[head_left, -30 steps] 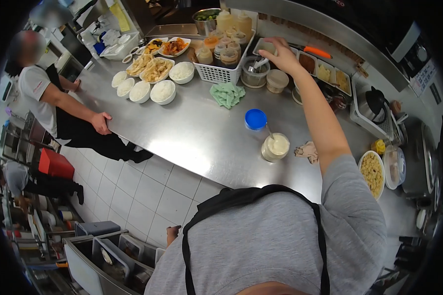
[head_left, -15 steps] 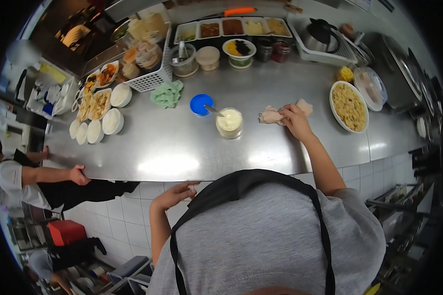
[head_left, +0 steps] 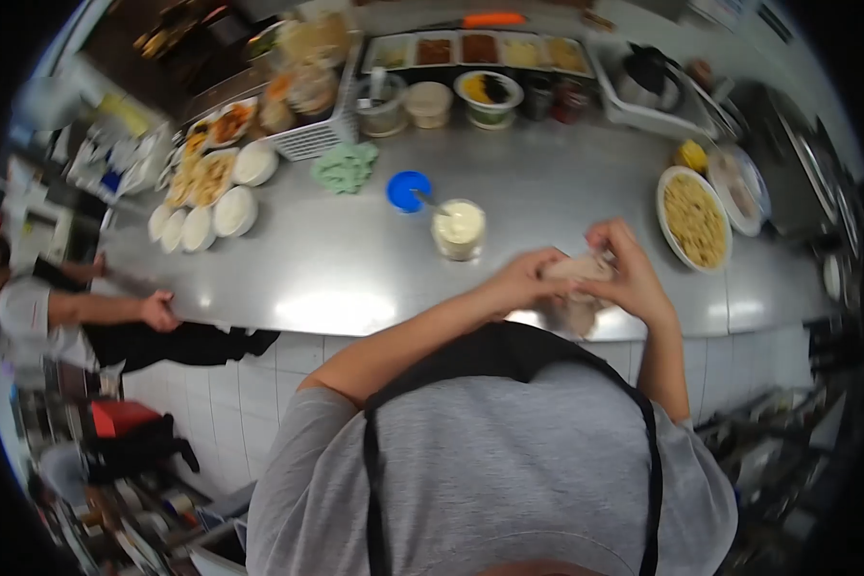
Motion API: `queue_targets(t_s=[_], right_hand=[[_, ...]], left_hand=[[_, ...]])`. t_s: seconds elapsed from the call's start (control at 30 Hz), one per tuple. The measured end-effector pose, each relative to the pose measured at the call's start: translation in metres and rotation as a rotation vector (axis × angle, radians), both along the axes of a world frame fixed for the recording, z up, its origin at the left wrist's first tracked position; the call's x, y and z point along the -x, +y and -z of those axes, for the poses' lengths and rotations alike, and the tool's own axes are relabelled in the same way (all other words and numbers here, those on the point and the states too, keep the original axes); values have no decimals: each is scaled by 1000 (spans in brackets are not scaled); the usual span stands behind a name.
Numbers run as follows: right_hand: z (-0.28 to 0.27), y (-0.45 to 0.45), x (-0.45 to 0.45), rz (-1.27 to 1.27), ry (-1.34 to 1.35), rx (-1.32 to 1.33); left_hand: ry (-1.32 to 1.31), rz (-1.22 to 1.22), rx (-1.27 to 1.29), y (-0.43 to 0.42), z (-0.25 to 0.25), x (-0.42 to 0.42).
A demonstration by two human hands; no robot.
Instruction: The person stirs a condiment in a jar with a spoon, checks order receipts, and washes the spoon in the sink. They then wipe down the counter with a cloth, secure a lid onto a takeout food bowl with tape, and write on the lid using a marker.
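Note:
In the head view a crumpled pale beige cloth (head_left: 580, 272) is held up between both hands, over the front part of the steel counter. My left hand (head_left: 526, 284) pinches its left side, while the fingers of my right hand (head_left: 636, 276) are closed on its right side. Part of the cloth hangs below the fingers, somewhat blurred. Left of the hands stands an open jar (head_left: 458, 235) of pale creamy stuff, with a spoon handle (head_left: 428, 200) leaning out over a blue lid (head_left: 409, 191).
On the right sits a large oval bowl (head_left: 694, 221) of yellowish chopped food. A green cloth (head_left: 345, 167) and several small white bowls (head_left: 235, 212) lie to the left. Sauce trays (head_left: 477, 51) line the back. Another person's hand (head_left: 159, 311) is at the counter's left edge.
My right hand has lifted the cloth off the counter and drawn it toward my body. My left hand has come up from beside the counter's edge and taken hold of it too.

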State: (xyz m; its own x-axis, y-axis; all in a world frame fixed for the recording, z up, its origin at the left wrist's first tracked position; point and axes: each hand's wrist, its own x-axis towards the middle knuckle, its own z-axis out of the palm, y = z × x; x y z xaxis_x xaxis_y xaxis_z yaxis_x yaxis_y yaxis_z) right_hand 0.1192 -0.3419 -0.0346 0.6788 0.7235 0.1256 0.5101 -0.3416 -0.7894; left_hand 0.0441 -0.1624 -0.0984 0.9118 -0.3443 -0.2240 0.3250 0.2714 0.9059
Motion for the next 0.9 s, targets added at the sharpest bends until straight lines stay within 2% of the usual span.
queue_targets(t_s=[0.07, 0.13, 0.2, 0.27, 0.33, 0.37, 0.4, 0.47, 0.53, 0.6, 0.63, 0.7, 0.73, 0.77, 0.8, 0.83, 0.9], right_hand=[[6, -2, 1, 42, 125, -68], [13, -16, -2, 83, 233, -103], [27, -25, -6, -52, 393, -21], [41, -37, -12, -104, 446, -14], [46, -46, -17, -170, 342, -11], [43, -53, -20, -99, 380, -81], [40, -57, -22, -94, 386, -81], [33, -63, -25, 28, 481, -291], [23, -51, -16, 49, 394, -270], [21, -39, -8, 23, 222, -93], [26, -34, -7, -29, 215, -127], [39, -40, -17, -45, 258, -137], [42, -44, -22, -72, 301, -143], [41, -51, -26, 11, 388, -294], [30, -55, -29, 72, 284, -306], [15, -59, -30, 130, 178, -318], [-11, -69, -26, 129, 154, -308]], left_hand=[[-1, -116, 55, 0, -4, -5], [76, -95, 165, -2, -5, -7], [175, -181, 277, -2, -5, -9], [194, -165, 247, -1, -7, -10], [136, -109, 137, 6, -7, -14], [70, -232, -36, 4, -6, -16], [76, -227, -36, 5, -9, -16], [146, -152, -14, 10, -28, -17], [105, -90, -96, 4, -41, -19], [-63, 169, -262, 4, -45, -24], [-64, 179, -263, 5, -47, -26], [-565, 207, -670, 9, -53, -33], [-567, 219, -668, 10, -54, -39], [-669, 84, -825, 10, -56, -47], [-768, -58, -978, 8, -58, -53], [-910, -142, -1033, 3, -69, -57], [-999, -154, -1047, -7, -83, -60]])
